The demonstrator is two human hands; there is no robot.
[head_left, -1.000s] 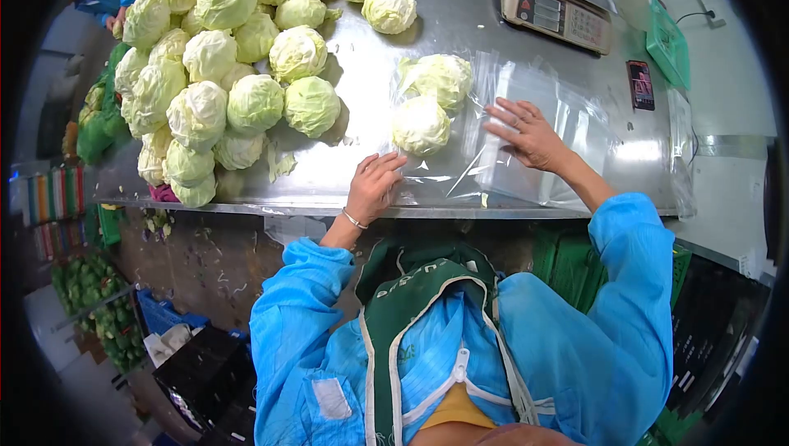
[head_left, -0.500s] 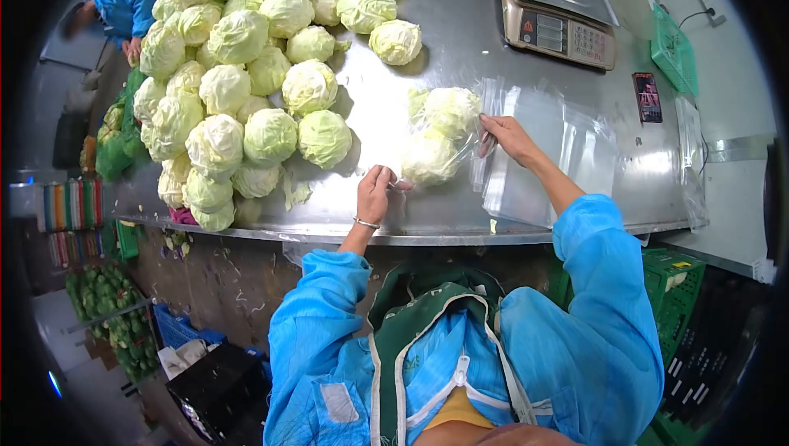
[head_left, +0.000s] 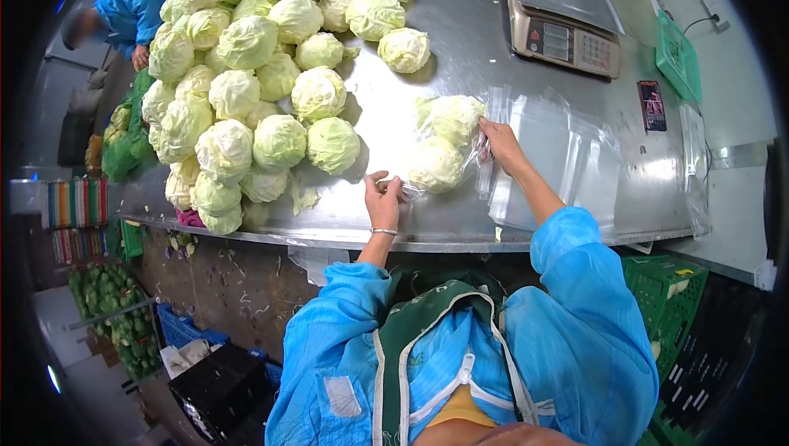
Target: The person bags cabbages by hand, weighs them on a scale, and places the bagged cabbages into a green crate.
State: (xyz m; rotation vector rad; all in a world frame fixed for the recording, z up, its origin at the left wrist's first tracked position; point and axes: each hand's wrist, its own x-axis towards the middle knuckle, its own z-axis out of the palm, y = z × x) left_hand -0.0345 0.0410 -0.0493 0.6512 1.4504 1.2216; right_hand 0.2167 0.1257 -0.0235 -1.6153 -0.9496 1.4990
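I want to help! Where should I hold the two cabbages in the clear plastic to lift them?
Probably low on their round sides: one palm on the nearer cabbage from the near side, the other on the farther cabbage from the far side. They lie one behind the other, so that hugs both. The clear plastic looks thin and loose; pinching only that may let them slide.

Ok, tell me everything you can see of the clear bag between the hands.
The clear bag is thin, glossy, wrinkled film, apparently plastic, lying on the metal table around two pale green cabbages. The right hand pinches its right side; the left hand is at its near left corner, its grip unclear. I can't tell whether it's sealed.
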